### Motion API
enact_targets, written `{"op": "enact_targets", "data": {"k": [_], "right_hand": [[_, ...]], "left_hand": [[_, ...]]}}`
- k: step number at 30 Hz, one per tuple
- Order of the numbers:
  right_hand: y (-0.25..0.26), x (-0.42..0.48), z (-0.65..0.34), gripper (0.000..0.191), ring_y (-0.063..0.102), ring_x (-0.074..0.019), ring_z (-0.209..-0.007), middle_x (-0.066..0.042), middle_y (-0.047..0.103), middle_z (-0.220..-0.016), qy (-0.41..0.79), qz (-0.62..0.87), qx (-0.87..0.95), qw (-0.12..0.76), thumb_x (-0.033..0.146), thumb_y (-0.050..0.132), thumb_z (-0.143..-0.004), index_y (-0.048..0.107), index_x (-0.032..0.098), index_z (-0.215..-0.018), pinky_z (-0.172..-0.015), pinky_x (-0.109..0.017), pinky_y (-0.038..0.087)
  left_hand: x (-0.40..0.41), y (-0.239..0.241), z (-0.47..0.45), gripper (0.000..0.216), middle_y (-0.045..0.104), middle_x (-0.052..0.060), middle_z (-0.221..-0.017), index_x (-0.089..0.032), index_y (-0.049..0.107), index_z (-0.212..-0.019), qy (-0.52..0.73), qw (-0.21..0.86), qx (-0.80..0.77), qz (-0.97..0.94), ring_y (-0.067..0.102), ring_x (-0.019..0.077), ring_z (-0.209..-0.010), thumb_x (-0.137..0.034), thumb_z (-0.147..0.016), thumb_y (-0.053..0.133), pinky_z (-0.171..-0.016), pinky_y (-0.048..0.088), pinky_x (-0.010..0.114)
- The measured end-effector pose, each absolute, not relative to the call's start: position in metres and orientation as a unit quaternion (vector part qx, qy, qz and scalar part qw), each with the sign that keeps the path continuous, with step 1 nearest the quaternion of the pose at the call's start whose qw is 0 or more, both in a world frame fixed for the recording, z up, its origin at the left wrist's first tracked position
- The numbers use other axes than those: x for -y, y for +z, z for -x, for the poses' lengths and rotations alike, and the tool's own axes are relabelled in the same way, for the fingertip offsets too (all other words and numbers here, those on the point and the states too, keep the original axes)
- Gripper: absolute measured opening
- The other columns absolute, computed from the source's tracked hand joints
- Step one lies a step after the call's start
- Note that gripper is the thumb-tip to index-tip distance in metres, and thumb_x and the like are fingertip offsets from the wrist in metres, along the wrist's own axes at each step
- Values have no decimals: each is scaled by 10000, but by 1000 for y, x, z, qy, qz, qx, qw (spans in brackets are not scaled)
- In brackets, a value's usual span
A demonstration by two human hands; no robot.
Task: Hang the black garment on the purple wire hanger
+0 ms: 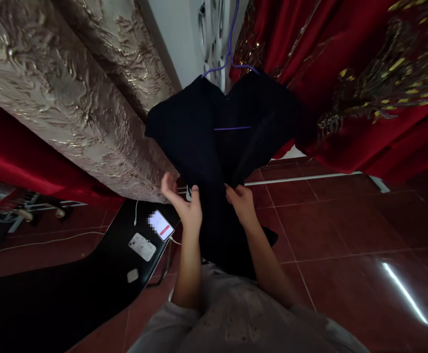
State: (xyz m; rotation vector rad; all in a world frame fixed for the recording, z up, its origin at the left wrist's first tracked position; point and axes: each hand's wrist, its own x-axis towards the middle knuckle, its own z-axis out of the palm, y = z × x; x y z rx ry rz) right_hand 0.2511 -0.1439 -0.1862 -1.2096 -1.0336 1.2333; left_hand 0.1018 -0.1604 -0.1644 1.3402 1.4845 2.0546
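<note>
A dark navy short-sleeved garment, open at the front, hangs on a purple hanger ahead of me. Through its opening the hanger's lower bar shows. At the garment's left edge is my left hand, its thumb and fingers spread apart with nothing visible between them. My right hand pinches the garment's front edge near the middle, fingers curled in. Below the hands the dark cloth falls toward my lap, and its folds are hard to make out.
Left of me a black bench carries a lit phone on a cable, a second phone and a small white case. Textured beige fabric hangs at left, red sequined cloth at right. The floor is red tile.
</note>
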Motion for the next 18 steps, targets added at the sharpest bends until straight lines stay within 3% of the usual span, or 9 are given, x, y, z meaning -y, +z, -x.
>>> {"op": "enact_targets", "data": {"k": [3,5,8,12,15,18], "right_hand": [[-163,149,-249,537,373,-128,-469,21,438,-508,503,494,434,560,526,828,-762,452,233,-513,-467,-317,286],[-153,151,-249,536,351,-104,-473,29,422,-498,477,493,449,573,493,813,-779,448,214,-503,-481,-300,287],[-148,154,-255,442,389,-87,-487,35,455,-502,490,468,476,560,478,733,-866,556,196,-577,-507,-270,317],[-130,141,-265,337,424,-76,-487,30,511,-523,556,421,493,520,466,674,-913,685,183,-730,-499,-239,313],[-88,112,-266,326,368,-70,-445,38,477,-499,530,403,484,568,480,712,-874,694,185,-738,-452,-238,244],[-33,84,-264,423,302,-79,-418,41,418,-478,462,360,483,651,603,731,-837,661,206,-710,-422,-261,148]], "left_hand": [[166,-169,-119,339,640,78,-1164,-253,597,-1230,588,264,-476,-598,635,238,-1120,-159,-911,663,-1029,501,399],[167,-169,-132,85,635,53,-932,-216,629,-989,558,290,-464,-623,642,212,-898,-150,-939,611,-852,532,352],[167,-167,-147,162,588,32,-807,-202,574,-807,592,261,-476,-596,588,182,-763,-129,-951,569,-720,479,314],[159,-177,-155,125,609,35,-824,-202,590,-865,611,255,-487,-569,598,181,-787,-143,-970,552,-742,473,309],[144,-193,-158,97,600,33,-819,-204,590,-885,610,226,-505,-566,600,184,-777,-126,-937,565,-740,479,311],[125,-203,-159,118,580,21,-769,-206,577,-851,593,200,-514,-587,590,183,-727,-96,-895,587,-713,474,315]]}}
